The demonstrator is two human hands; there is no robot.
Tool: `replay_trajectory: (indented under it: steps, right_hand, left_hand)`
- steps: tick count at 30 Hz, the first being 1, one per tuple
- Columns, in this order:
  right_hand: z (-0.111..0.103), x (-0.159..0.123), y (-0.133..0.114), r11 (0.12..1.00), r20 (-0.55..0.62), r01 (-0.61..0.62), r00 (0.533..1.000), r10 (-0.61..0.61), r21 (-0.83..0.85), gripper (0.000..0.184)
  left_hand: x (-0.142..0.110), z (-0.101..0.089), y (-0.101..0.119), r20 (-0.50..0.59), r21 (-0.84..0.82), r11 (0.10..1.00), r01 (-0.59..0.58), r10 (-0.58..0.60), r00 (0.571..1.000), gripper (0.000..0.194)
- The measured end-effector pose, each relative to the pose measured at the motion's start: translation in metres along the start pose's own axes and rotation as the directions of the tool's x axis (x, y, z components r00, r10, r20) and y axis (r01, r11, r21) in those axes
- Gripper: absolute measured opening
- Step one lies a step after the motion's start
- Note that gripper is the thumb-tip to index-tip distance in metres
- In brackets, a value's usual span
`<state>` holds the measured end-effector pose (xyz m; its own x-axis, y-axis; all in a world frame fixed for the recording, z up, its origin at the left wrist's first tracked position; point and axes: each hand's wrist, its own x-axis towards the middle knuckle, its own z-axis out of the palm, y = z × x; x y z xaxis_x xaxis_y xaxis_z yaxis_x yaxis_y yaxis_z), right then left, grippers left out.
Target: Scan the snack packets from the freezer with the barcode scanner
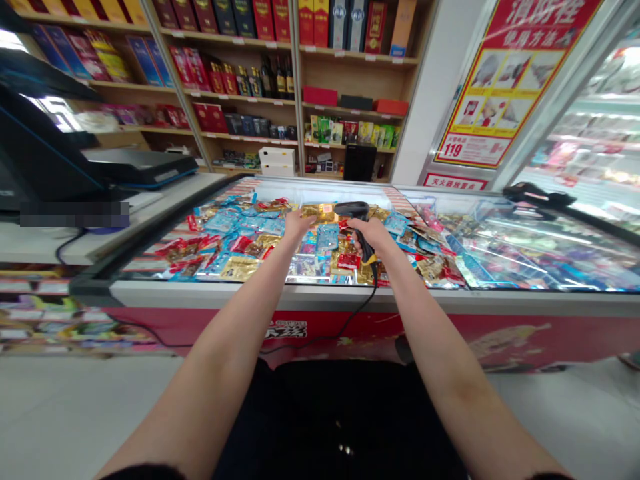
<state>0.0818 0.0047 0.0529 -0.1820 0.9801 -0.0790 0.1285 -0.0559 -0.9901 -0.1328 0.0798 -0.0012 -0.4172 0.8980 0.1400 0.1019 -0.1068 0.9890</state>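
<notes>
Gripped in my right hand point(369, 235) is a black and yellow handheld barcode scanner point(353, 210), its head tilted to the left. My left hand point(299, 223) is closed on a gold snack packet point(323, 212), which lies level in front of the scanner's head and bears a small pale label. Both hands are over a glass-topped chest freezer point(210, 292). Beneath them spread many small packets: blue ones point(327, 237), red ones point(349, 260) and gold ones point(240, 268). The scanner's cable point(361, 307) hangs down the freezer's front.
On the left counter point(100, 243) stand a dark checkout machine point(45, 147) and a black scale-like device point(140, 167). Shelves point(240, 40) with boxes and bottles line the back. A dark object point(537, 197) rests on the freezer's right part. A red fire-hydrant sign point(515, 80) hangs behind.
</notes>
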Motion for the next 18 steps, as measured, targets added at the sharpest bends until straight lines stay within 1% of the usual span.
replay_trajectory:
  steps: [4,7,10,14,18]
  right_hand:
    - [-0.003,0.000,0.000,1.000,0.012,-0.001,1.000,0.001,-0.015,0.042]
    - [-0.004,0.000,-0.001,1.000,0.009,-0.003,1.000,0.004,-0.015,0.043]
    - [-0.004,0.001,0.000,1.000,0.010,0.021,1.000,-0.021,-0.006,0.041]
    - [-0.002,0.004,0.002,0.998,0.027,0.062,0.998,-0.062,0.020,0.037]
    - [-0.001,0.001,0.001,0.999,0.033,0.046,0.998,-0.046,-0.005,0.037]
  left_hand:
    - [0.006,-0.002,-0.003,-0.026,0.017,1.000,-0.016,0.016,1.000,0.019]
    - [0.015,-0.006,-0.008,-0.042,0.084,0.996,-0.043,0.047,0.998,0.015]
    - [0.022,-0.009,-0.013,-0.043,0.132,0.989,-0.066,0.073,0.996,0.011]
    - [0.017,-0.011,-0.009,-0.054,0.158,0.986,-0.062,0.072,0.996,0.016]
    - [0.008,-0.012,-0.001,-0.053,0.165,0.984,-0.065,0.074,0.996,0.018]
